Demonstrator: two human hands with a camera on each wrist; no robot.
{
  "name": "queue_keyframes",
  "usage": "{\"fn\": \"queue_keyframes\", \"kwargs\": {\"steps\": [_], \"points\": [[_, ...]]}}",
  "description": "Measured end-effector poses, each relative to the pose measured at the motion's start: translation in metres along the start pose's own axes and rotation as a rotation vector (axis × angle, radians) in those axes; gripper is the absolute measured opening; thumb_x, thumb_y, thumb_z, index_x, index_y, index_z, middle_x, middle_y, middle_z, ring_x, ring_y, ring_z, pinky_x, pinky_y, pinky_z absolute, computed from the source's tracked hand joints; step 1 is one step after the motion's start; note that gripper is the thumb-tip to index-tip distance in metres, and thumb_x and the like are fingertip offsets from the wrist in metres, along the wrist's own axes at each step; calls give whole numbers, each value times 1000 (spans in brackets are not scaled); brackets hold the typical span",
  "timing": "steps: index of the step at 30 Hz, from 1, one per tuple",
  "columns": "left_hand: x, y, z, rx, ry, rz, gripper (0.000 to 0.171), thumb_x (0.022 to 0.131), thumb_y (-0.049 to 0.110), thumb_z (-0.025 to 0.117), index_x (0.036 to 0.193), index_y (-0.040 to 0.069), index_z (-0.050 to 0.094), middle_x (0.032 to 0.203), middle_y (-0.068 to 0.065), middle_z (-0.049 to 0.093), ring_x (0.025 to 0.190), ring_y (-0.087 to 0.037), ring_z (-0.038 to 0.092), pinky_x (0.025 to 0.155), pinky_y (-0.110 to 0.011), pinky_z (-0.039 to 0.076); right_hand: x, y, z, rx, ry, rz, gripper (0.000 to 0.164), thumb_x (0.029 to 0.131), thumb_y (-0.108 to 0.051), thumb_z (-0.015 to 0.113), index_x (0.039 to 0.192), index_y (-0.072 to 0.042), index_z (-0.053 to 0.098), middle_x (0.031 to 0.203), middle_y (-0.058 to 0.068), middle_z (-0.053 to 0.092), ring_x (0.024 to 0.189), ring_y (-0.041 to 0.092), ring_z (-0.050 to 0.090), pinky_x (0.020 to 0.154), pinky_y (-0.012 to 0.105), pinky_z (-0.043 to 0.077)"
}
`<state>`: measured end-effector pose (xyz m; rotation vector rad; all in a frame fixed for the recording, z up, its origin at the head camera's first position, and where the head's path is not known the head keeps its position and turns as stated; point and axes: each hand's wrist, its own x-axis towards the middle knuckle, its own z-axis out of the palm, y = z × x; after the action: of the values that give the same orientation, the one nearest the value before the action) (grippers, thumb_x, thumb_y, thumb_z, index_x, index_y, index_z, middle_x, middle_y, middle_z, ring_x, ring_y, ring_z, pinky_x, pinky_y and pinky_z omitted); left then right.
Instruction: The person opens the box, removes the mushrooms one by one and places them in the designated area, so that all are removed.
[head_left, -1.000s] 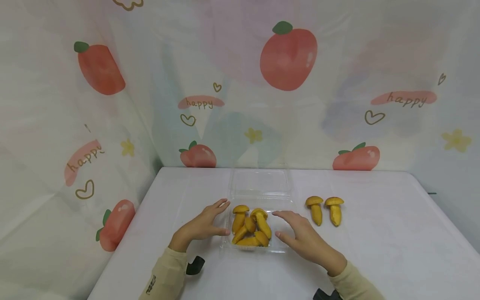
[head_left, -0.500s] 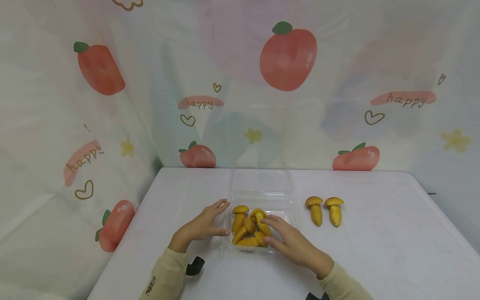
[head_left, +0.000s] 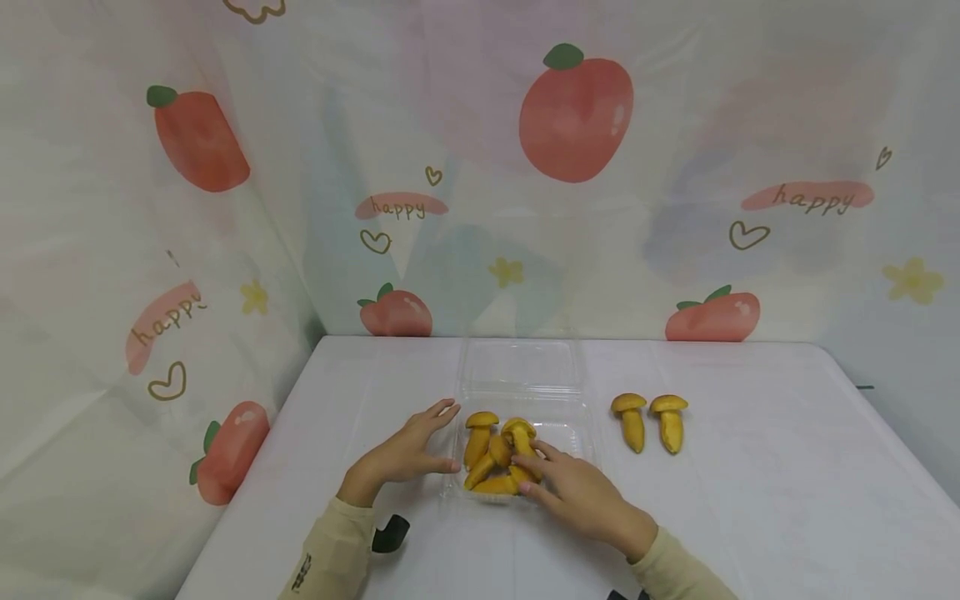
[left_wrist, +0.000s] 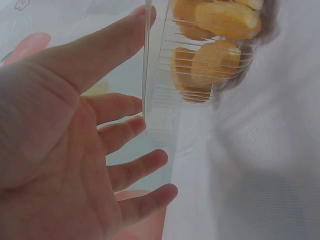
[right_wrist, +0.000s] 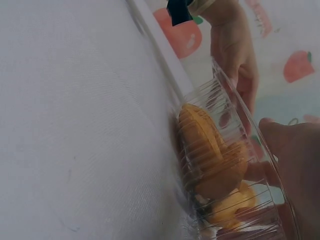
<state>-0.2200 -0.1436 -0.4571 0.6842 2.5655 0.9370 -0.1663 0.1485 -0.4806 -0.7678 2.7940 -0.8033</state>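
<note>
A clear plastic clamshell box [head_left: 568,433] stands on the table, its lid [head_left: 521,365] laid back away from me. Several yellow-brown mushrooms [head_left: 480,440] lie in its left part. My left hand [head_left: 402,452] is at the box's left side, fingers spread; in the left wrist view the thumb and some fingertips [left_wrist: 136,125] meet the rim. Over the right side reaches my right hand [head_left: 585,496], its fingers loosely bent on the mushrooms at the right of the pile. Through the ribbed wall in the right wrist view, its fingers [right_wrist: 261,172] dip inside beside mushrooms [right_wrist: 210,150].
To the right of the box, two more mushrooms, a left one [head_left: 631,422] and a right one [head_left: 669,423], lie side by side on the white table [head_left: 787,467]. Behind the table hangs a fruit-patterned cloth [head_left: 465,125], which also covers the left side.
My right hand has moved left from the box's right side onto the mushrooms inside. The left hand, the box and the two mushrooms outside have stayed in place.
</note>
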Motion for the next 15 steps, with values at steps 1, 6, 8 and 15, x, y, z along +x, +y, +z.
{"fn": "queue_keyframes", "kwargs": {"steps": [1,6,8,15], "points": [[0,0,0,2,0,0,90,89,29,78,159,5,28,169,-16,19,151,-46,24,119,-66,27,0,0,1,-4,0,4,49,105,-50,47,141,-20,61,153,25,48,125,47,60,97,65,50],[1,-1,1,2,3,3,89,89,30,79,159,6,29,169,-16,20,151,-45,25,119,-65,27,0,-2,0,-18,-3,34,50,104,-51,48,139,-18,63,151,23,50,124,46,61,97,65,49],[2,-2,1,-2,5,4,89,89,30,79,159,7,29,169,-15,20,151,-44,24,119,-65,27,-1,-3,0,-25,-1,40,51,104,-50,48,139,-17,63,149,23,52,125,45,61,97,65,50],[2,-5,2,-3,8,8,89,89,30,79,159,7,30,170,-14,20,151,-44,24,119,-65,28,-1,-5,-1,-47,5,29,50,105,-48,47,137,-13,64,142,26,58,124,46,60,96,64,50]]}}
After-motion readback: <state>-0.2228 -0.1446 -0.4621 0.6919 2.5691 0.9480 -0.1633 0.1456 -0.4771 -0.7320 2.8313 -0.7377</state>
